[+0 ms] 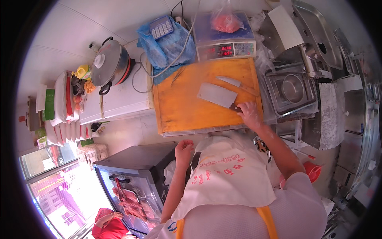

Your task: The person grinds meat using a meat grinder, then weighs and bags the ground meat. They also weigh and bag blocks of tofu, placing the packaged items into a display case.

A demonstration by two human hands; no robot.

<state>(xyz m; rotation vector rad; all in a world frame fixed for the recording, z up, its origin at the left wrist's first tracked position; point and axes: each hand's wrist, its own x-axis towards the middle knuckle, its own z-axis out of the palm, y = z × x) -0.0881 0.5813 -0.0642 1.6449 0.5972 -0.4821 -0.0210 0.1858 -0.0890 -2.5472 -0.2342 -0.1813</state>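
Note:
My right hand (pixel 250 115) is at the right front part of a yellow cutting board (pixel 179 107), its fingers at the dark handle of a cleaver (pixel 218 95) that lies flat; whether they close round the handle cannot be told. Behind the cleaver lies a knife (pixel 229 80) with a wooden handle. My left hand (pixel 184 148) hangs in front of the board's near edge with curled fingers, holding nothing that shows. A digital scale (pixel 215 52) with lit red digits stands behind the board, and a clear bag of ground meat (pixel 226 23) rests on it.
Left of the board are a blue plastic bag (pixel 176 44) under a calculator (pixel 161 27) and a lidded electric pot (pixel 109 64). A meat grinder (pixel 309 61) stands over a steel tray (pixel 276 100) at right. A person in red (pixel 109 224) is beside the glass display fridge (pixel 134 158).

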